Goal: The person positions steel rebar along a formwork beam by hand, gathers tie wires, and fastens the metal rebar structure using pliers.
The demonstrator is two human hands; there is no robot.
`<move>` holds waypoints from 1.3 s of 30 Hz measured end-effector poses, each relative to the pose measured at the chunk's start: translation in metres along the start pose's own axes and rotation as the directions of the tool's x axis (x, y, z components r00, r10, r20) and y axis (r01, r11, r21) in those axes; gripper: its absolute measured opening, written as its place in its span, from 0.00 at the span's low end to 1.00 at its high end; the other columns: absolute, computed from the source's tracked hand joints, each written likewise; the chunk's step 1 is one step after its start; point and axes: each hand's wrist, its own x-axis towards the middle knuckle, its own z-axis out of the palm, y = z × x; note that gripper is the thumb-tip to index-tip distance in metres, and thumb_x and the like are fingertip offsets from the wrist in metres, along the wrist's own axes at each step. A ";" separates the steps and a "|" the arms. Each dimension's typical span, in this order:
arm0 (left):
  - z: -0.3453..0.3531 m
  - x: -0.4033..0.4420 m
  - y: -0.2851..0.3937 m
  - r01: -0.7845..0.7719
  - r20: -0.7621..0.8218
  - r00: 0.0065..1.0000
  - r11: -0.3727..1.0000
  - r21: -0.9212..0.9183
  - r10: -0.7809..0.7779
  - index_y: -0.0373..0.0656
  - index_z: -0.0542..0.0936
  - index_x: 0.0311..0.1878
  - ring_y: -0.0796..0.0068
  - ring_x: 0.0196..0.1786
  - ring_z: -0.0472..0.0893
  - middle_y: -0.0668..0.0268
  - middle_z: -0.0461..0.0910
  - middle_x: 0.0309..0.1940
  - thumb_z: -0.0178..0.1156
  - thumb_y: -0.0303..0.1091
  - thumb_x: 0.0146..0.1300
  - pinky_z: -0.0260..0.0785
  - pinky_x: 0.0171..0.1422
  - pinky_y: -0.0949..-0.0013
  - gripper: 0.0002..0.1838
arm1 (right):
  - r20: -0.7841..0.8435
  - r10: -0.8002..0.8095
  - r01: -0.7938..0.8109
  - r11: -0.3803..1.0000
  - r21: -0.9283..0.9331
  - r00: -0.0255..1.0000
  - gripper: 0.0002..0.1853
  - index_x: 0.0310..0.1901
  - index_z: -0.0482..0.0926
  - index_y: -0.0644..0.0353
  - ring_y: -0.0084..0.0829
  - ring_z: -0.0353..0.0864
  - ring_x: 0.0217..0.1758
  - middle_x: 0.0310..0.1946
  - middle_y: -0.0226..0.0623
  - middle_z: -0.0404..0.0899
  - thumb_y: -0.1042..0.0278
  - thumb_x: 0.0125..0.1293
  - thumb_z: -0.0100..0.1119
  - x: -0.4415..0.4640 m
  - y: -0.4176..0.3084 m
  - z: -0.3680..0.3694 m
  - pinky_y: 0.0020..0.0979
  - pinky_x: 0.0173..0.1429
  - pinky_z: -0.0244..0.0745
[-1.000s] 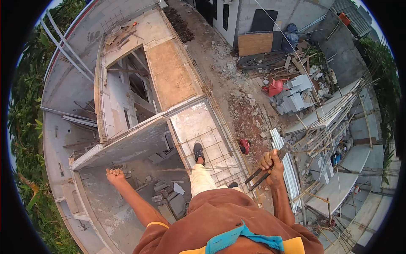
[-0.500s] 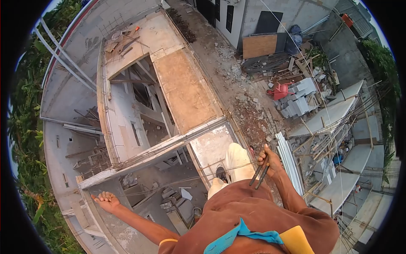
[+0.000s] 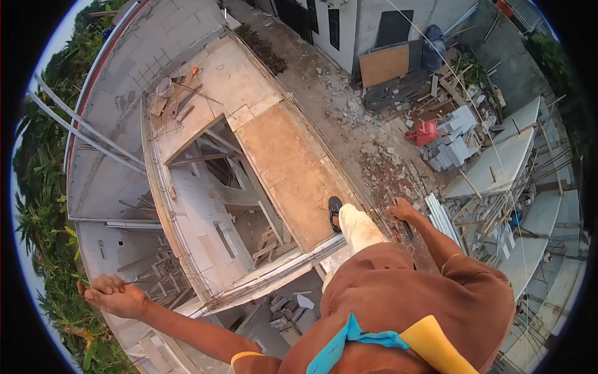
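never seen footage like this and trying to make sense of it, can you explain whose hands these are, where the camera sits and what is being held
There is no machine here: these are a person's own bare hands. One camera worn on the person's head takes every picture, looking forward and down, so the wearer's brown cloth shirt fills much of the bottom. The left hand, stretched out to the side, is closed; whether it grips something thin cannot be made out. The right hand holds a dark, slim-handled tool, mostly hidden. A dark shoe shows against the flat, brown, rectangular panel beside an opening in the structure. Farther along, on a pale, flat slab, are brown wooden boards and a whitish, round container.
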 end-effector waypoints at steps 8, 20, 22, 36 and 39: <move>0.045 -0.016 -0.249 0.456 0.183 0.818 0.808 0.373 -0.546 0.43 0.72 0.55 0.90 0.24 0.54 0.77 0.57 0.21 0.43 0.44 0.77 0.49 0.26 0.81 0.16 | -0.161 -0.166 0.069 0.873 -0.483 0.973 0.24 0.57 0.71 0.65 0.42 0.77 0.46 0.43 0.51 0.77 0.62 0.61 0.59 0.031 -0.153 -0.009 0.40 0.51 0.71; 0.377 0.021 -0.458 0.903 0.711 0.288 0.429 0.022 -0.642 0.48 0.67 0.58 0.86 0.25 0.61 0.76 0.60 0.22 0.48 0.47 0.74 0.59 0.30 0.79 0.17 | -0.487 0.477 -0.253 0.853 0.456 0.732 0.29 0.60 0.67 0.69 0.51 0.78 0.55 0.49 0.61 0.78 0.58 0.63 0.58 0.081 -0.144 0.171 0.43 0.58 0.71; 0.430 0.017 -0.461 0.913 0.877 0.134 0.402 0.072 -0.462 0.49 0.66 0.59 0.85 0.23 0.60 0.76 0.59 0.21 0.51 0.47 0.72 0.58 0.28 0.80 0.18 | -0.385 0.575 -0.316 0.769 0.556 0.722 0.31 0.60 0.67 0.68 0.53 0.76 0.58 0.51 0.61 0.77 0.55 0.61 0.60 0.062 -0.138 0.229 0.43 0.61 0.70; 0.508 -0.258 -0.432 0.726 0.718 -0.680 -0.266 0.634 -0.146 0.56 0.78 0.50 0.83 0.21 0.64 0.74 0.67 0.18 0.50 0.44 0.71 0.61 0.29 0.76 0.11 | -0.216 0.882 -0.317 0.365 0.876 0.420 0.32 0.64 0.64 0.62 0.52 0.79 0.53 0.48 0.58 0.78 0.54 0.63 0.60 0.028 -0.190 0.386 0.44 0.56 0.72; 0.501 -0.313 -0.442 0.634 0.621 -0.768 -0.316 0.706 -0.155 0.57 0.80 0.48 0.79 0.20 0.64 0.73 0.67 0.17 0.50 0.44 0.71 0.63 0.30 0.72 0.11 | -0.091 0.933 -0.202 0.169 0.965 0.348 0.31 0.64 0.65 0.58 0.55 0.79 0.52 0.47 0.58 0.79 0.54 0.62 0.60 0.044 -0.210 0.398 0.47 0.55 0.73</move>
